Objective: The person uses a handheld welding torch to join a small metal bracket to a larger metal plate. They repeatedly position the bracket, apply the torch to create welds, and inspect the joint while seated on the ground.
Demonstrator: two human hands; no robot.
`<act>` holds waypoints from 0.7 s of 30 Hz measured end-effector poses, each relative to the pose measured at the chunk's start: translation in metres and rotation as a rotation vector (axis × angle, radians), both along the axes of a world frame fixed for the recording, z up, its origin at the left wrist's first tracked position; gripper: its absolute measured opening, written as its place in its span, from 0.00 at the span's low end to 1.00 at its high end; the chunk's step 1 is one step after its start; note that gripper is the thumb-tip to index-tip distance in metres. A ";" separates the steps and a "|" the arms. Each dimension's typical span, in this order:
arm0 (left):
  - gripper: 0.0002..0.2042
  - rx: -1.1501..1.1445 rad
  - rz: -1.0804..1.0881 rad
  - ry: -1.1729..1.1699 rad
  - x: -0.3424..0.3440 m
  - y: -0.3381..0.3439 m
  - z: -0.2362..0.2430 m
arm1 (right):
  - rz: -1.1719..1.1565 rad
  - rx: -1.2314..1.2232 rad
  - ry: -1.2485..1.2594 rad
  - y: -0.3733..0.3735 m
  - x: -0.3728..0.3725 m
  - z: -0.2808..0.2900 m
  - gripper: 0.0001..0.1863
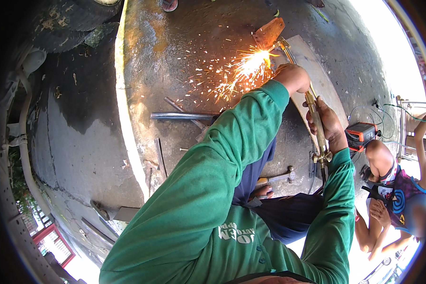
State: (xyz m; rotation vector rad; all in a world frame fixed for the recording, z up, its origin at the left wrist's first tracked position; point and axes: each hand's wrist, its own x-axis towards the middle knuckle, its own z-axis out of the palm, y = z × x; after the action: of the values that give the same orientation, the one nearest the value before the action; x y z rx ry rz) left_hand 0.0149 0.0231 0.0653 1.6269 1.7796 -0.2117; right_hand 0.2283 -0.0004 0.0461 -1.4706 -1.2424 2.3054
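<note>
My left hand (293, 78) is closed around the front tubes of a brass cutting torch (321, 135), just behind its bent head. Farther back, my right hand (327, 119) wraps the torch's handle, above the valve knobs. The torch head meets the near edge of a rusty orange-brown metal piece (269, 31). A bright glare and a spray of orange sparks (253, 64) spread from there to the left and toward me, hiding the exact point of contact. Beneath the torch lies a flat pale board (324, 75) on the concrete.
A metal pipe (182, 115), metal bars and a hammer (279, 178) lie on the ground. An orange-and-black machine (362, 135) with cables stands at right, near a crouching person (397, 194). Large tyres (61, 28) are at upper left; another foot (170, 4) shows at the top.
</note>
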 end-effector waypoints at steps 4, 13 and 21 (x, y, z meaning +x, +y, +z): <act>0.17 -0.055 0.000 -0.016 -0.002 -0.002 0.006 | 0.006 0.011 -0.007 0.000 0.000 0.000 0.32; 0.15 -0.018 0.038 0.021 -0.003 -0.012 0.021 | 0.011 0.001 -0.006 -0.001 -0.001 -0.001 0.32; 0.18 -0.023 0.040 -0.006 -0.002 -0.007 0.009 | 0.007 0.003 -0.010 -0.002 -0.001 -0.001 0.33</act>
State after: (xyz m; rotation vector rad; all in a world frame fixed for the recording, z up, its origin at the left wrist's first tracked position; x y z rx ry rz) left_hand 0.0132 0.0163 0.0748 1.5734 1.7971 -0.2084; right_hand 0.2273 -0.0024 0.0453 -1.4817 -1.2548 2.3028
